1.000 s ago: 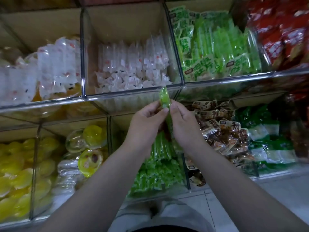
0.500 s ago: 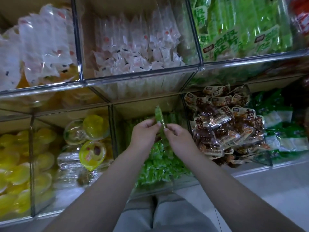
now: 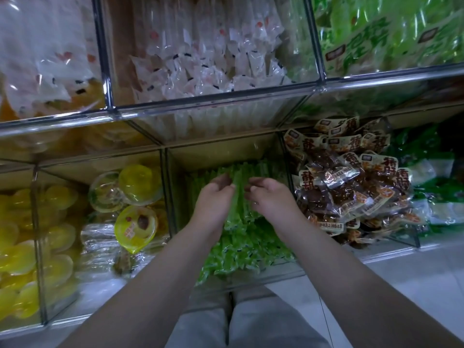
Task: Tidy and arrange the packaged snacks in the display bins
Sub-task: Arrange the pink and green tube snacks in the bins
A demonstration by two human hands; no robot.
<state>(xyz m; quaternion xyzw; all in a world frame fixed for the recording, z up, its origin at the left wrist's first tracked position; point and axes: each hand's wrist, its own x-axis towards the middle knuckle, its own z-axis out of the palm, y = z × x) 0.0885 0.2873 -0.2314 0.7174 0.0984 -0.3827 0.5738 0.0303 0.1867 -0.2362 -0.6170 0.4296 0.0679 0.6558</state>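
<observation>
Closest in, grey trousers (image 3: 251, 322) are showing at 6 o'clock, and white floor (image 3: 401, 277) is running off toward 4 o'clock. Both forearms are reaching up from the bottom corners and closing in over the middle lower bin (image 3: 170, 209).

That bin is holding the green sticks (image 3: 246, 249), heaped loosely toward the front and standing in a row at the back. Over the pile, the left hand (image 3: 213, 199) and right hand (image 3: 273, 202) are working close together, almost knuckle to knuckle, with one stick (image 3: 238, 197) standing upright between them.

The left hand is pinching that stick near its top, fingers curled. The right hand is curling its fingers right at the stick's other edge, but I cannot tell if it is actually gripping. The stick's lower end is sitting down among the others in the pile.

At 3 o'clock from the hands, brown packs (image 3: 351, 187) are piling high in the neighbouring bin, with green-white bags (image 3: 431, 187) lying beyond them. At 9 o'clock, jelly cups (image 3: 135, 222) are stacking up, and yellow jellies (image 3: 15, 257) are filling the bin past those.

Further back, a shiny rail (image 3: 226, 106) is crossing the whole view. Above it at 12 o'clock white packs (image 3: 213, 64) are standing in rows, and green bags (image 3: 391, 36) are sitting at 1 o'clock.
</observation>
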